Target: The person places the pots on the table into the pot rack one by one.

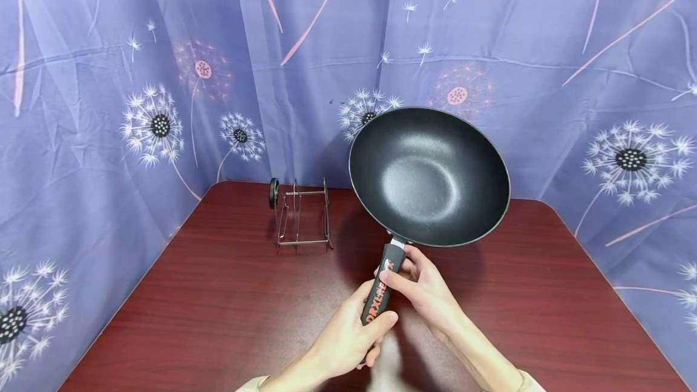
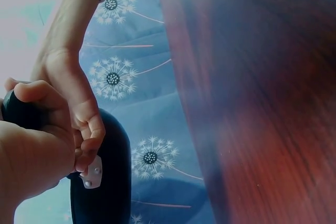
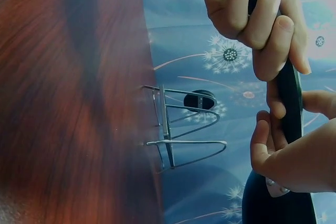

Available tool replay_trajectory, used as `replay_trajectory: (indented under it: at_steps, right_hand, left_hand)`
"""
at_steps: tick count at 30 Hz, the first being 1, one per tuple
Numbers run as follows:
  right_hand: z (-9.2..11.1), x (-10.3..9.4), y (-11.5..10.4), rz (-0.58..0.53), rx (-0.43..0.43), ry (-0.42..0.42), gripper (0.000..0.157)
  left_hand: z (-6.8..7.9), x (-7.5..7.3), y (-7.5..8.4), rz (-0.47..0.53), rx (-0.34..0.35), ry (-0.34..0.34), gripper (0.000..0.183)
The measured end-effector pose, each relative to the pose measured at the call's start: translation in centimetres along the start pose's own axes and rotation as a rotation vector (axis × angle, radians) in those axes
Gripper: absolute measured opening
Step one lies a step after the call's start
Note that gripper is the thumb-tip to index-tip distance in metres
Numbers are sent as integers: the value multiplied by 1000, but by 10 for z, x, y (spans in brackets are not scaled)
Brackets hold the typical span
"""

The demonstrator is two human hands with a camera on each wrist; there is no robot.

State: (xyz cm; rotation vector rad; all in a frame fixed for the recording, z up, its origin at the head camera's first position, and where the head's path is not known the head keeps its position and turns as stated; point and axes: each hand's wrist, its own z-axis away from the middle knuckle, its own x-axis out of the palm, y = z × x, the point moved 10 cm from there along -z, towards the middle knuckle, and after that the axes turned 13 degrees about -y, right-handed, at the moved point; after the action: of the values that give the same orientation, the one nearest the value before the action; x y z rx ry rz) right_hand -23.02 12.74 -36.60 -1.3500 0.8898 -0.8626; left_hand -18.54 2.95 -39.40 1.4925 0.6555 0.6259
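A black wok (image 1: 430, 168) is held up over the table with its inside facing me and its long handle (image 1: 384, 283) pointing down toward me. Around the lower end of the handle curl the fingers of my left hand (image 1: 348, 334), thumb along the side. My right hand (image 1: 427, 289) pinches the handle higher up, close to the metal joint, its thumb lying on the orange lettering. In the right wrist view both hands grip the handle one above the other. Rivets show on the metal bracket (image 2: 93, 172) in the left wrist view.
On the table's left rear part stands a wire rack (image 1: 302, 242) with a black round knob or lid (image 1: 273, 193) at its left end. The reddish-brown wooden table (image 1: 218, 295) is bordered by a blue dandelion-print curtain (image 1: 305, 107) at the back and sides.
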Motion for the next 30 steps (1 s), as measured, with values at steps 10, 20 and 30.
replay_trajectory:
  at_steps: [10, 20, 30]
  right_hand:
    - [-4, 4, -3, 10, -5, -13, 53]
    - [-9, 8, -7, 12, -27, -34, 51]
    - [-9, 12, -15, 42, -63, -56, 56]
  left_hand:
    - [2, -3, 1, 35, 31, 23, 45]
    - [5, -8, 4, -72, 49, 58, 45]
    - [10, -11, 7, -143, 27, 80, 47]
